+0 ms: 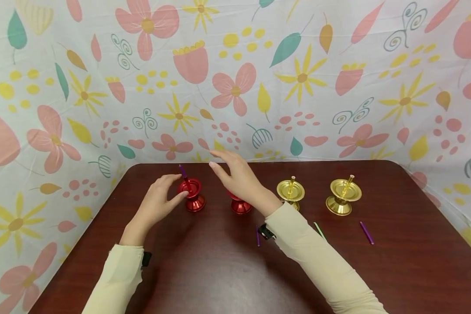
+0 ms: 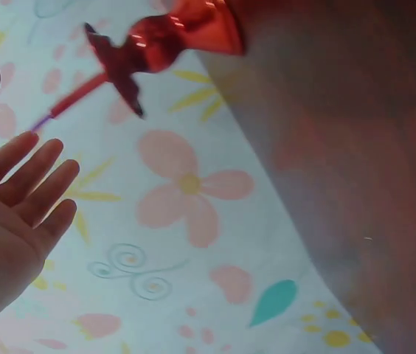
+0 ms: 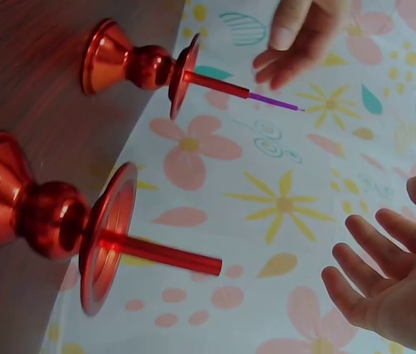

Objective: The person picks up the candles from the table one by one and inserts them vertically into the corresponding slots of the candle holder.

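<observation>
A thin purple candle (image 1: 183, 171) stands in the tube of the left red candle holder (image 1: 195, 201). My left hand (image 1: 156, 199) is beside that holder, thumb and fingers apart. In the right wrist view the candle (image 3: 276, 102) shows free of both hands. My right hand (image 1: 238, 176) hovers in front of the second red candle holder (image 1: 241, 206), partly hiding it, with its fingers loosely extended and nothing in them. This second holder's tube (image 3: 171, 254) appears bare in the right wrist view.
Two gold candle holders (image 1: 291, 192) (image 1: 343, 195) stand to the right, their tubes bare. On the table (image 1: 204, 270) before them lie a purple candle (image 1: 366, 233), a green candle (image 1: 319, 230) and another purple candle (image 1: 258, 237). A flowered cloth (image 1: 235, 52) hangs behind.
</observation>
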A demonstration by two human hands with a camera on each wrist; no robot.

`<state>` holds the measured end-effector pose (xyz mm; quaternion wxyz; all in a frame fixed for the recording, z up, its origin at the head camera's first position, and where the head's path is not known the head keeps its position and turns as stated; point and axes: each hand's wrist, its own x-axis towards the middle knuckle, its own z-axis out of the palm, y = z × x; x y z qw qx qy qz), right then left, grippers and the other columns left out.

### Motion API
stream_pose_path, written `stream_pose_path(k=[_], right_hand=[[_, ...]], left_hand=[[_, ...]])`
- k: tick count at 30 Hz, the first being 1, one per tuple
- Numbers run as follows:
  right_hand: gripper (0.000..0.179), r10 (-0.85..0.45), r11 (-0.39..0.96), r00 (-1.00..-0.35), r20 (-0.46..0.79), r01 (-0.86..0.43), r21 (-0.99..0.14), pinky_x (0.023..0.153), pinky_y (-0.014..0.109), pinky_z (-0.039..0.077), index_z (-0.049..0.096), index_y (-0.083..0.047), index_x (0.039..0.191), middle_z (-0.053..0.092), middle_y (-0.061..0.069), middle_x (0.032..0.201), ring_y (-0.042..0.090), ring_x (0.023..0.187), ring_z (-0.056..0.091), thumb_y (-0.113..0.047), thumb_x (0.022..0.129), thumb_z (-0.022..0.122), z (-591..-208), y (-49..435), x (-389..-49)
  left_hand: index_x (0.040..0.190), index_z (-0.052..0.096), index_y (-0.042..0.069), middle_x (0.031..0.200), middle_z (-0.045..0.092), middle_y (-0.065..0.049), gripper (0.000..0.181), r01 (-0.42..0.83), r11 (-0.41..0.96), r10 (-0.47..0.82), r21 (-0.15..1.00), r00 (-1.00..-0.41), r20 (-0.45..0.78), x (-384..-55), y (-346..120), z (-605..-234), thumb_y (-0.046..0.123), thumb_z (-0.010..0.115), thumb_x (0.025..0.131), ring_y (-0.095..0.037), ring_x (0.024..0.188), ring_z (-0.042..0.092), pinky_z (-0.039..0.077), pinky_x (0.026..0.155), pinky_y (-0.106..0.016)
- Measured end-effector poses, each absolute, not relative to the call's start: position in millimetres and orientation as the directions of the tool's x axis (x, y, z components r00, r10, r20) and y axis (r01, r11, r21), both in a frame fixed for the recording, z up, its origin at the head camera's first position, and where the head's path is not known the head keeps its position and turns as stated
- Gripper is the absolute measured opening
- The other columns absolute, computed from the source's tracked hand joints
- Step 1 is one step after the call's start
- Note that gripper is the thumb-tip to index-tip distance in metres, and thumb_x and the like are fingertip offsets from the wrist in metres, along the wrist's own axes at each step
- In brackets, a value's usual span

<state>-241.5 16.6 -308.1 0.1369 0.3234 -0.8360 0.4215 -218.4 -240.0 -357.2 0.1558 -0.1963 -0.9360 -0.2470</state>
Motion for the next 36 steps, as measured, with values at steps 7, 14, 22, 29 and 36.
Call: stream_pose_path(k=[7, 14, 22, 29, 36], right_hand=[[0.040, -0.404, 0.433, -0.752, 0.521, -0.659, -0.615, 0.109, 0.042, 0.033, 0.055, -0.009, 0.135, 0.054, 0.009, 0.137, 0.023, 0.131, 0.043, -0.028, 0.101, 0.050, -310.6, 33.3, -234.6], [0.039, -0.391, 0.465, -0.730, 0.561, -0.683, -0.564, 0.109, 0.044, 0.033, 0.057, -0.009, 0.133, 0.055, 0.009, 0.134, 0.023, 0.131, 0.044, -0.030, 0.101, 0.050, -313.3, 46.1, -224.9], [0.035, -0.373, 0.513, -0.679, 0.633, -0.719, -0.469, 0.107, 0.048, 0.034, 0.061, -0.004, 0.127, 0.058, 0.012, 0.130, 0.028, 0.127, 0.047, -0.022, 0.097, 0.058, -322.2, 63.1, -213.7], [0.036, -0.388, 0.602, -0.643, 0.660, -0.719, -0.347, 0.105, 0.053, 0.033, 0.064, 0.000, 0.123, 0.059, 0.015, 0.129, 0.033, 0.125, 0.048, -0.021, 0.094, 0.063, -333.6, 76.3, -203.1], [0.044, -0.436, 0.671, -0.636, 0.636, -0.701, -0.242, 0.106, 0.052, 0.033, 0.061, -0.001, 0.127, 0.059, 0.016, 0.129, 0.036, 0.125, 0.048, -0.030, 0.094, 0.062, -344.9, 92.8, -192.0]], left_hand=[[0.128, 0.056, 0.001, 0.124, 0.058, -0.016, 0.050, 0.559, 0.751, 0.346, 0.351, -0.786, 0.511, -211.2, -217.4, -346.0, 0.018, 0.075, 0.085, -0.033, 0.115, 0.050, 0.037, 0.101, -0.053], [0.128, 0.056, 0.000, 0.125, 0.057, -0.016, 0.051, 0.619, 0.702, 0.373, 0.352, -0.741, 0.558, -215.4, -196.6, -344.7, 0.017, 0.075, 0.084, -0.031, 0.118, 0.048, 0.038, 0.103, -0.048], [0.132, 0.053, 0.002, 0.128, 0.056, -0.013, 0.053, 0.634, 0.682, 0.414, 0.364, -0.746, 0.522, -223.4, -172.9, -352.7, 0.022, 0.073, 0.087, -0.028, 0.119, 0.048, 0.039, 0.102, -0.045], [0.136, 0.050, 0.003, 0.132, 0.053, -0.012, 0.057, 0.609, 0.681, 0.416, 0.407, -0.778, 0.471, -229.9, -157.8, -362.5, 0.024, 0.072, 0.088, -0.027, 0.123, 0.046, 0.039, 0.103, -0.045], [0.140, 0.046, 0.004, 0.138, 0.049, -0.013, 0.063, 0.582, 0.683, 0.427, 0.442, -0.809, 0.404, -235.0, -148.7, -372.1, 0.029, 0.071, 0.089, -0.028, 0.128, 0.043, 0.036, 0.106, -0.048]])
